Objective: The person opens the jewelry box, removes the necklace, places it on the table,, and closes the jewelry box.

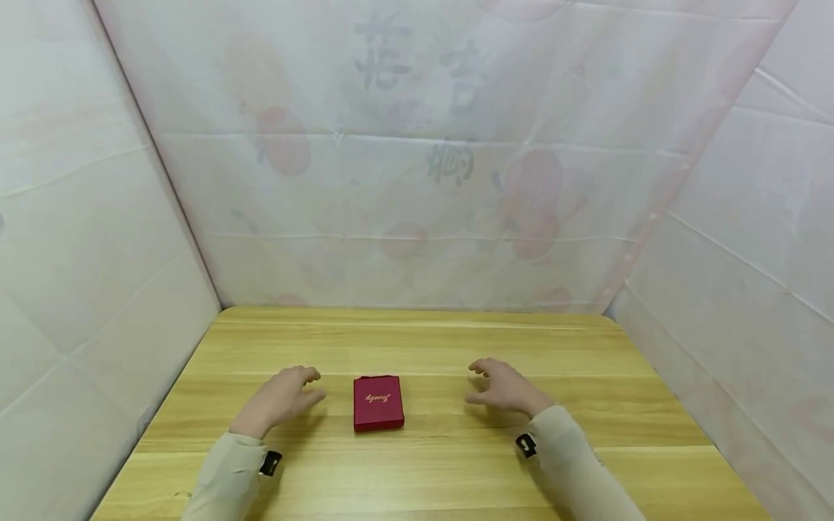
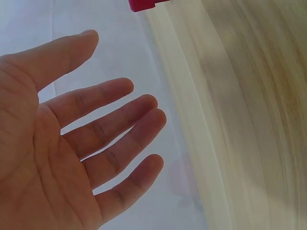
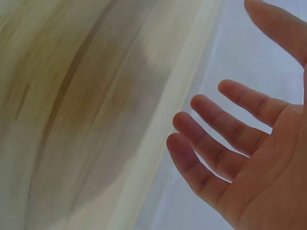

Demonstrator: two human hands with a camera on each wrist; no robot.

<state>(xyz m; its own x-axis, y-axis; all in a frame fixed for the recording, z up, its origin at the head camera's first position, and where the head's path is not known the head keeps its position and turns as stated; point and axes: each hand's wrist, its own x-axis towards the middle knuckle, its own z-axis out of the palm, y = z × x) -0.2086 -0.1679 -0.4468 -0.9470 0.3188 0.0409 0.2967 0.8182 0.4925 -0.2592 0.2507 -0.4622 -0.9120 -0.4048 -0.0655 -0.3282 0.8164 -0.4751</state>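
Observation:
A small dark red jewelry box (image 1: 378,414) with gold lettering lies flat on the wooden table; a bit of dark red material sticks out at its far edge. To its left hovers my left hand (image 1: 280,396), fingers relaxed and holding nothing. My right hand (image 1: 504,387) is held over the table on the box's right, farther from it than the left one, and likewise holds nothing. Both wrist views show spread, loosely bent fingers: the left hand (image 2: 91,129) has a red corner of the box (image 2: 142,4) at the top edge, while beyond the right hand (image 3: 240,143) only table and cloth appear.
The light wooden table (image 1: 430,470) has rounded far corners. Pale cloth with faint red patterns and dark characters forms the back wall (image 1: 404,195). Whitish side walls stand at the left (image 1: 78,253) and right (image 1: 736,239). Each sleeved wrist carries a black band.

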